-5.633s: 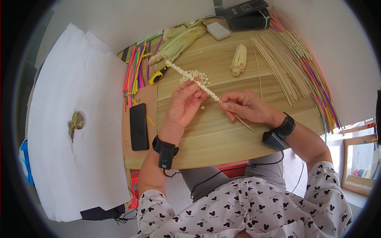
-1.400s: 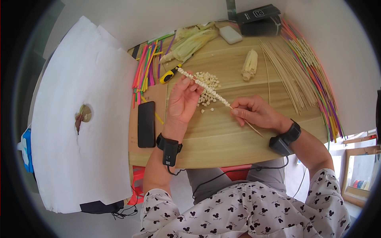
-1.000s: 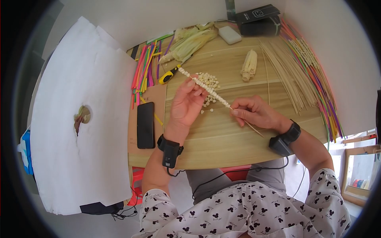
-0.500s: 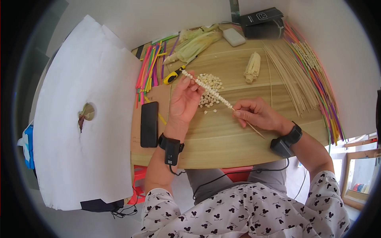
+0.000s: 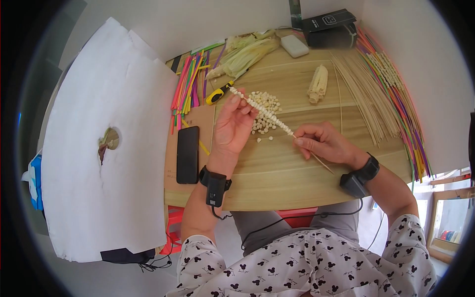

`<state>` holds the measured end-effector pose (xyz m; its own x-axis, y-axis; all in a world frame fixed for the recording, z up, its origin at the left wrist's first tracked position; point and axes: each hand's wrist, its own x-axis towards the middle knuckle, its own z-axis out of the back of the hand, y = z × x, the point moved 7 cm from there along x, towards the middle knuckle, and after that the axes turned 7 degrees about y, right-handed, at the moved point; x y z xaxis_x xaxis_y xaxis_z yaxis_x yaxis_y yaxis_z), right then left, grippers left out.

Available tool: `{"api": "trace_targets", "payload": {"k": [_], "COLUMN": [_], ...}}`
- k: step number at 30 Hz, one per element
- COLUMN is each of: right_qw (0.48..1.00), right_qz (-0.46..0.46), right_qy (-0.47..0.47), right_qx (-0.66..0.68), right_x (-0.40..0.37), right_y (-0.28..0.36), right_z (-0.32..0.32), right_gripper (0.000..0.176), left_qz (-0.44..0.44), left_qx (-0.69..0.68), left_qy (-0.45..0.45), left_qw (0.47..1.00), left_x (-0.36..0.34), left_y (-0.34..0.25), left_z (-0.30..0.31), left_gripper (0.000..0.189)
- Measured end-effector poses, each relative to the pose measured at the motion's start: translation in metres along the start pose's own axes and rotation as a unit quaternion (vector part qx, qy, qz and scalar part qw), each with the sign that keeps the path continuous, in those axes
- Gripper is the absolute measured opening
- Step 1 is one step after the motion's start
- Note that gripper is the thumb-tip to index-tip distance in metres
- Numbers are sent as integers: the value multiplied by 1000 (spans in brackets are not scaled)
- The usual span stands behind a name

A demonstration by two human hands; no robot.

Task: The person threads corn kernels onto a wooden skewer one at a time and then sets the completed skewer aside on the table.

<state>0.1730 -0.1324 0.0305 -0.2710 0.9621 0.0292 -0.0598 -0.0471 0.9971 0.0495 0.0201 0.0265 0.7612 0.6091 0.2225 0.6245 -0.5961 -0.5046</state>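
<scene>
A thin wooden skewer (image 5: 322, 163) threaded with pale corn kernels slants between my hands above the table. My left hand (image 5: 234, 121) pinches its kernel-covered upper part between thumb and fingers, palm turned up. Lower down, just past the last kernel, the thumb and fingers of my right hand (image 5: 324, 142) grip the bare stick, whose end sticks out below. Behind the skewer lies a pile of loose kernels (image 5: 267, 101), partly hidden by it and my left fingers. A yellow-and-black utility knife (image 5: 217, 94) rests near the skewer's upper tip.
A black phone (image 5: 188, 155) lies left of my left hand. Colourful strips (image 5: 190, 81), corn husks (image 5: 242, 55) and a white case (image 5: 295, 45) are farther back. A stripped-looking corn cob (image 5: 318, 84), bare skewers (image 5: 368, 99) and more coloured sticks (image 5: 391, 81) lie right.
The whole view has shifted very slightly. Both hands keep their hold on the skewer, with hardly any movement.
</scene>
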Motion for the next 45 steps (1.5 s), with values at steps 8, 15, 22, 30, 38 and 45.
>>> {"api": "trace_targets", "payload": {"k": [8, 15, 22, 30, 38, 45], "right_qw": [1000, 1000, 1000, 1000, 1000, 1000], "right_qz": [2, -5, 0, -3, -8, -7], "right_qy": [-5, -3, -1, 2, 1, 3], "right_qx": [-3, -6, 12, 3, 11, -11], "right_x": [0, 1, 1, 1, 1, 0], "right_y": [1, 0, 0, -3, -5, -3], "right_z": [1, 1, -1, 0, 0, 0], "right_gripper": [17, 18, 18, 17, 16, 16], "left_qz": [19, 14, -34, -28, 1, 19], "left_qx": [-2, 6, 10, 3, -41, -53], "left_qy": [-4, -4, -5, -30, 15, 0], "left_qw": [1000, 1000, 999, 999, 999, 998], "left_x": [-2, -2, 4, 2, 2, 0], "left_y": [11, 8, -13, -14, -10, -4], "left_z": [2, 2, 4, 7, 7, 3], "left_gripper": [25, 29, 36, 31, 24, 24]}}
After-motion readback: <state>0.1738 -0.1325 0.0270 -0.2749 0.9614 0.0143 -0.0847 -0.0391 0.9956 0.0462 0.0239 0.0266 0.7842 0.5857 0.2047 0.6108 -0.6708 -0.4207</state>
